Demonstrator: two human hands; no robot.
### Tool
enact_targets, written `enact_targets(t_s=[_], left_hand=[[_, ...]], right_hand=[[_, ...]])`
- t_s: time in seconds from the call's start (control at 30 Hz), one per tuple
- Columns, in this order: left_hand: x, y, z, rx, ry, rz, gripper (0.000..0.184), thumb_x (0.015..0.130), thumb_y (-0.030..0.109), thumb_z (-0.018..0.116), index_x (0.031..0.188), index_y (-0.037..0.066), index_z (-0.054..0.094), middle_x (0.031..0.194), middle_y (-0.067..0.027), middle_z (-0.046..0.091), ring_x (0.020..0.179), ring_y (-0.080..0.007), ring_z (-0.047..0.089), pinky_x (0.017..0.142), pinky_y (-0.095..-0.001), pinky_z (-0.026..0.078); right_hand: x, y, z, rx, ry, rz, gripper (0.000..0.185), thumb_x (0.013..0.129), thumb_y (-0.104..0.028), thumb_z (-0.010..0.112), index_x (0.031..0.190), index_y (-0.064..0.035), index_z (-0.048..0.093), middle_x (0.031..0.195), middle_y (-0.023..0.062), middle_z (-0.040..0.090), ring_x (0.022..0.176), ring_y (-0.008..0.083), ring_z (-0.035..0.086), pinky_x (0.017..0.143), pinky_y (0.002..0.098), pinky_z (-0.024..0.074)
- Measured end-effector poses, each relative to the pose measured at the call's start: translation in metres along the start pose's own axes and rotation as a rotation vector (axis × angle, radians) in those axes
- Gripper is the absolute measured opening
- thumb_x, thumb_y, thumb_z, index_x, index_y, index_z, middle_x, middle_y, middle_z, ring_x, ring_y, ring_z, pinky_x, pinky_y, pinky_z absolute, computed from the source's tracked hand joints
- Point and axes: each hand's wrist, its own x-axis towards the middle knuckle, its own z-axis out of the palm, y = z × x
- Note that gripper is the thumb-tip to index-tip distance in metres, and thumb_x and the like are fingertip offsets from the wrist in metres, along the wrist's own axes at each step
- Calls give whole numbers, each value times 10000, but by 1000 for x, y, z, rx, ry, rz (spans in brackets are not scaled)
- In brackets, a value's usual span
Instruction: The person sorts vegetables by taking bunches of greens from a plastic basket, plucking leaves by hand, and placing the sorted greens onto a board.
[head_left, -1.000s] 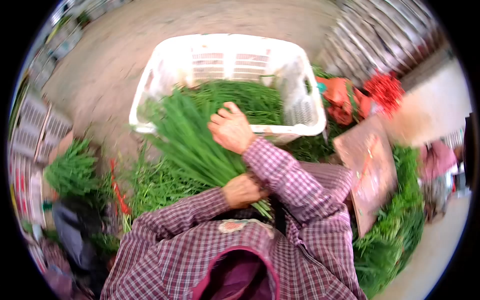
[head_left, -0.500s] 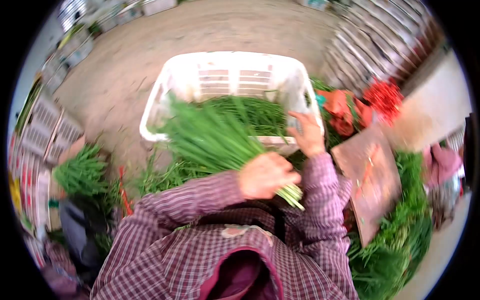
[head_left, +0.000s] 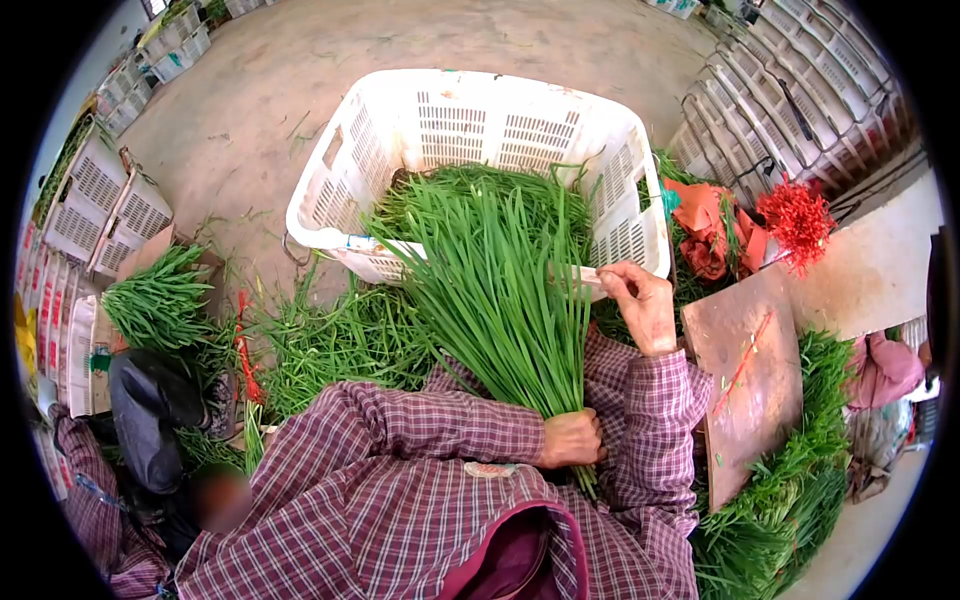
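Observation:
My left hand [head_left: 572, 438] is wrapped around the lower stalks of a bunch of chives [head_left: 510, 300], close to my chest. The long green leaves fan up and away, over the front rim of a white plastic crate [head_left: 455, 120]. Inside that crate lie more chives [head_left: 500, 190]. My right hand [head_left: 643, 305] is raised at the crate's front right corner, right of the bunch. Its thumb and forefinger are pinched together near the leaf edge; whatever is between them is too small to make out.
Loose chives [head_left: 345, 335] litter the floor at left, beside a bundled pile [head_left: 160, 300]. A board [head_left: 745, 375] with a red tie lies at right, near red ties [head_left: 795, 222] and more chives [head_left: 770, 540]. Stacked crates [head_left: 790, 100] stand behind. Another person's dark boot [head_left: 150, 420] is at left.
My left hand has drawn the chives down toward my chest, and the leaves now point more upright. My right hand's fingers went from spread to pinched. The view has shifted slightly.

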Motion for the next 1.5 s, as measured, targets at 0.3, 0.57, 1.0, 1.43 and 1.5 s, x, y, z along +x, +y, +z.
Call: enact_targets(t_s=[0.3, 0.57, 1.0, 1.43, 1.5], left_hand=[[0, 2, 13, 135, 38, -28, 213, 735, 248, 588, 868, 94, 651, 722, -70, 570, 736, -222, 556, 702, -346, 429], [8, -2, 60, -38, -314, 75, 525, 848, 222, 526, 1345, 94, 421, 1426, -24, 389, 1313, -188, 354, 1140, -426, 211], [3, 7, 106, -381, -208, -1, 560, 890, 157, 478, 1423, 137, 309, 1516, -16, 228, 1382, -148, 244, 1167, -377, 201], [21, 0, 101, -842, 162, -85, 479, 942, 155, 368, 1411, 79, 312, 1482, -88, 278, 1365, -226, 281, 1151, -388, 211], [13, -3, 91, -777, 147, -56, 478, 940, 157, 368, 1408, 77, 316, 1476, -97, 283, 1364, -234, 281, 1148, -394, 212]], right_hand=[[29, -19, 43, 60, -15, -136, 99, 828, -94, 653, 864, -5, 631, 662, 69, 614, 598, 138, 563, 561, 273, 444], [87, -40, 85, 84, -295, 93, 189, 857, -181, 589, 940, -23, 651, 726, 85, 651, 647, 167, 610, 646, 307, 487], [33, -53, 109, -623, -448, -30, 238, 773, -313, 686, 784, -77, 704, 707, 113, 671, 650, 299, 644, 604, 401, 511], [-3, -61, 99, -555, -21, -279, 133, 751, -213, 668, 825, -105, 641, 758, 58, 606, 686, 244, 608, 571, 370, 501], [-14, -66, 92, -522, 91, -431, 107, 746, -180, 677, 805, -102, 635, 773, 37, 585, 710, 206, 589, 561, 335, 498]])
